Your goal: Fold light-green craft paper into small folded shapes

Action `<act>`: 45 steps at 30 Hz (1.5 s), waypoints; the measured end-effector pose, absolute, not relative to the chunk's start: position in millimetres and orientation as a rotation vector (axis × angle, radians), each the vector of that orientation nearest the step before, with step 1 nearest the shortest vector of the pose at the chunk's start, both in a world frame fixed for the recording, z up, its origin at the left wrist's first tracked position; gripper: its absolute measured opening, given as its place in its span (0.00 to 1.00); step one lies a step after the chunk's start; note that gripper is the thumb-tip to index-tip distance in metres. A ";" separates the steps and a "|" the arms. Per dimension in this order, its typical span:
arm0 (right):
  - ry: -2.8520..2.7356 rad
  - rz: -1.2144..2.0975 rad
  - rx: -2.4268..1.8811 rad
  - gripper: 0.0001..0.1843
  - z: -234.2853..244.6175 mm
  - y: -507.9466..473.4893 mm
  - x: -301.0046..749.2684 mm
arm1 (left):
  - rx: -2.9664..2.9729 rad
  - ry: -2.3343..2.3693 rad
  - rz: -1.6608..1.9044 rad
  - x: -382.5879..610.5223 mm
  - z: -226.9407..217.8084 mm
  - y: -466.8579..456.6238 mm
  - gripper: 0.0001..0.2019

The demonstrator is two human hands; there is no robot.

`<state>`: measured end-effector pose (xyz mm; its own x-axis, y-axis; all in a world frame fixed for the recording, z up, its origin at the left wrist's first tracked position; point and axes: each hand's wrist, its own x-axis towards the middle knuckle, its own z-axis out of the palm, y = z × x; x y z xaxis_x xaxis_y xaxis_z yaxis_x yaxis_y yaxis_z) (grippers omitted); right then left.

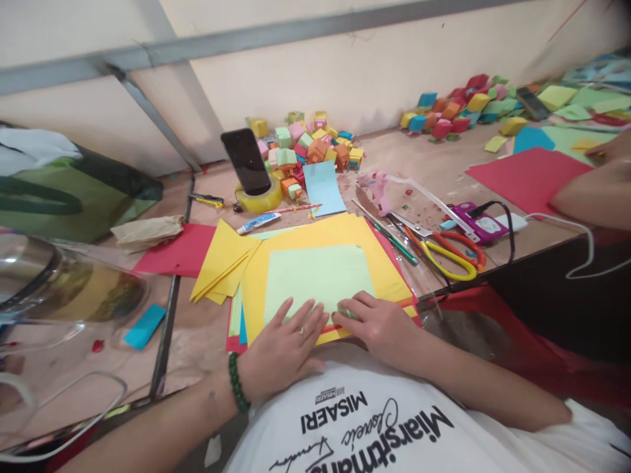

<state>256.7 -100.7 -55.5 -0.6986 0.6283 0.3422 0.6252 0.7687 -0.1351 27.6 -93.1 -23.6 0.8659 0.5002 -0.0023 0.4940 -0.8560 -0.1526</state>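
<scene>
A light green sheet of paper (318, 272) lies on top of larger yellow sheets (340, 230) at the table's front edge. My left hand (286, 341) rests flat on its lower left part, fingers stretched out and a little apart. Bent fingers of my right hand (374, 325) press together on the sheet's lower right edge; the thumb is mostly hidden. Beneath the yellow sheets, edges of red, blue and green paper show. Folded yellow pieces (224, 263) overlap the stack's left side.
Scissors (448, 256), pens (394, 240) and a purple power socket (478, 226) with cables lie to the right. Behind stand a phone (246, 161) on a tape roll (261, 197) and a heap of paper cubes (315, 148). Another person's arm (596, 187) rests on red paper.
</scene>
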 end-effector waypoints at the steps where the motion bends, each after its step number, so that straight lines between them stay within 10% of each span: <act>1: -2.597 0.007 -0.963 0.08 -55.3 -101.3 256.9 | -2.871 -0.758 0.055 20.6 -25.4 -100.0 0.29; 29: -2.724 0.129 -0.893 0.11 -56.6 -104.0 283.4 | -2.636 -1.317 -0.692 -30.7 -42.6 -134.2 0.14; 45: -2.416 0.310 -1.327 0.15 -16.2 -72.5 303.1 | -2.947 -1.407 -0.378 -50.4 -17.9 -111.8 0.11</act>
<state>303.1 -72.5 -16.2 -0.4904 0.8458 0.2099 0.7654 0.5332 -0.3603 -50.4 -111.8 -17.9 0.6095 0.7798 0.1428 0.7465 -0.6251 0.2278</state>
